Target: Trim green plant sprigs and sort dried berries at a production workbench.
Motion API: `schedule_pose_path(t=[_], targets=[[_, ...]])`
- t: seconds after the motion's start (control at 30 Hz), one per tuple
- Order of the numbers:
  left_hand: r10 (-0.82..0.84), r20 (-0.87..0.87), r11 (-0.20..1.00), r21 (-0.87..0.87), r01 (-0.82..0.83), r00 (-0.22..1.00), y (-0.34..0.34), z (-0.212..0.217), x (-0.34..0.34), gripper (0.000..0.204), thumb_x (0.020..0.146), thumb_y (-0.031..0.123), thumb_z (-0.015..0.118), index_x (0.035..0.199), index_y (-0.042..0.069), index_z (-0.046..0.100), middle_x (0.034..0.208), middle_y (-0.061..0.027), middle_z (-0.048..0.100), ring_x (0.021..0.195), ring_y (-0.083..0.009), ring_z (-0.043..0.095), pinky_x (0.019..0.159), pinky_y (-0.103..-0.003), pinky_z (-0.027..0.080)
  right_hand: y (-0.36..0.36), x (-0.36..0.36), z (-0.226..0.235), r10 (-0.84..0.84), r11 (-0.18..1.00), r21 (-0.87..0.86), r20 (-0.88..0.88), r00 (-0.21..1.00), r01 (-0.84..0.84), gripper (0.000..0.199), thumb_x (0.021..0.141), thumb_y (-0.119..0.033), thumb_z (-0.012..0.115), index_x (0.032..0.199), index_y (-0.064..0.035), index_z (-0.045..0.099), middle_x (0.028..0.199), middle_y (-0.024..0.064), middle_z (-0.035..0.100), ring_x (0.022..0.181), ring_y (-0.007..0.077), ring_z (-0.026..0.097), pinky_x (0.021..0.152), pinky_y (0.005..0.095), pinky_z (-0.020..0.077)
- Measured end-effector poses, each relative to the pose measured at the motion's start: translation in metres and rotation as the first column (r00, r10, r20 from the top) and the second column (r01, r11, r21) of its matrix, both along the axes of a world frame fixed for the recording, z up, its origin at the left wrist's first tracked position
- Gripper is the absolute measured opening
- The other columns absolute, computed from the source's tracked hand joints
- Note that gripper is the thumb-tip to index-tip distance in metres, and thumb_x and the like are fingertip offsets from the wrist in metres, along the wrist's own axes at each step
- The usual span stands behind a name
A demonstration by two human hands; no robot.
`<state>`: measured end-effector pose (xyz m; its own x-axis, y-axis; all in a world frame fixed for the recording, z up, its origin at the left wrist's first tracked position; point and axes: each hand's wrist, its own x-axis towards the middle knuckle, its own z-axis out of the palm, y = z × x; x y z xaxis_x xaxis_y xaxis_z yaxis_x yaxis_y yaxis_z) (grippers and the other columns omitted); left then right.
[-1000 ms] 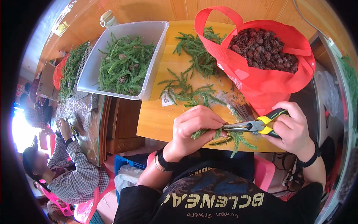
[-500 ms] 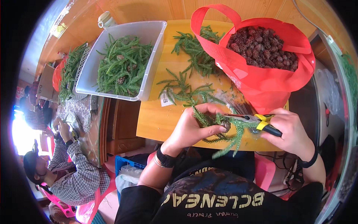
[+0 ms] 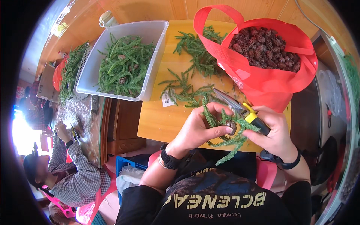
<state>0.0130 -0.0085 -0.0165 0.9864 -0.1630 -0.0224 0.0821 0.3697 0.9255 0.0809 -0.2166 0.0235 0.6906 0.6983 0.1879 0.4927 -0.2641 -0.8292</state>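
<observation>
Green conifer sprig (image 3: 228,137) with small cone, above table edge (image 3: 157,127) | left hand (image 3: 198,129) pinches it | right hand (image 3: 275,133) grips yellow-handled snips (image 3: 240,108) | light, springy, prickly; likely best held by stem near cone

A red bag (image 3: 273,80) full of brown cones (image 3: 264,47) sits at the upper right on the wooden surface (image 3: 157,122). Loose green sprigs (image 3: 197,52) lie beside it. At upper left, a clear bin (image 3: 148,80) holds more greenery. A person in a plaid shirt (image 3: 77,176) sits at lower left.
</observation>
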Motion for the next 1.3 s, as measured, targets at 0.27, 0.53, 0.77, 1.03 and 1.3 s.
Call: schedule_pose_path(t=[0.27, 0.53, 0.77, 1.03, 1.3], targets=[[0.041, -0.042, 0.997, 0.064, -0.039, 0.998, 0.000, -0.003, 0.001, 0.030, 0.077, 0.001, 0.071, 0.103, 0.001, 0.056, 0.085, 0.0002, 0.061, 0.079, -0.0046, 0.056, 0.071, -0.021, 0.048, 0.006, -0.002, -0.006, -0.016, 1.000, -0.020, 0.004, 1.000, 0.016, 0.021, 0.068, -0.005, 0.072, 0.083, 0.0049, 0.059, 0.092, 0.0122, 0.061, 0.071, 0.0133, 0.055, 0.061, 0.0253, 0.0419], [-0.032, -0.112, 0.999, -0.030, 0.029, 0.993, 0.005, -0.006, 0.000, 0.047, 0.073, 0.010, 0.076, 0.112, 0.002, 0.050, 0.099, -0.0059, 0.061, 0.089, -0.0123, 0.059, 0.078, -0.027, 0.049, 0.000, 0.001, -0.008, -0.063, 0.998, -0.024, -0.071, 0.996, 0.061, 0.021, 0.071, -0.005, 0.071, 0.086, 0.0055, 0.060, 0.093, 0.0096, 0.062, 0.072, 0.0103, 0.054, 0.062, 0.0238, 0.0419], [-0.100, 0.009, 0.978, -0.182, 0.100, 0.995, 0.014, -0.010, -0.003, 0.056, 0.078, 0.010, 0.072, 0.125, 0.001, 0.043, 0.108, -0.0050, 0.056, 0.097, -0.0135, 0.056, 0.083, -0.028, 0.048, -0.001, 0.002, -0.013, -0.057, 0.998, -0.025, -0.176, 0.983, 0.054, 0.026, 0.076, -0.003, 0.065, 0.101, 0.0041, 0.059, 0.088, 0.0040, 0.061, 0.076, 0.0069, 0.054, 0.067, 0.0226, 0.0433], [-0.158, 0.004, 0.910, -0.387, 0.147, 0.987, 0.013, -0.006, -0.003, 0.041, 0.094, 0.016, 0.050, 0.130, -0.001, 0.041, 0.107, -0.0075, 0.056, 0.093, -0.0146, 0.058, 0.078, -0.029, 0.051, 0.007, 0.001, -0.031, -0.007, 0.979, 0.178, -0.475, 0.880, 0.104, 0.026, 0.080, -0.004, 0.062, 0.105, 0.0038, 0.059, 0.083, -0.0023, 0.058, 0.075, 0.0029, 0.050, 0.068, 0.0193, 0.0422], [-0.023, 0.170, 0.998, -0.049, 0.031, 0.985, -0.003, 0.007, -0.012, 0.037, 0.077, -0.013, 0.054, 0.113, -0.005, 0.057, 0.102, -0.0058, 0.051, 0.089, -0.0132, 0.060, 0.079, -0.028, 0.053, 0.018, -0.004, -0.036, 0.054, 0.956, 0.263, -0.590, 0.806, 0.128, 0.031, 0.081, -0.002, 0.062, 0.111, 0.0019, 0.056, 0.094, 0.0002, 0.060, 0.082, 0.0053, 0.054, 0.076, 0.0217, 0.0453]])
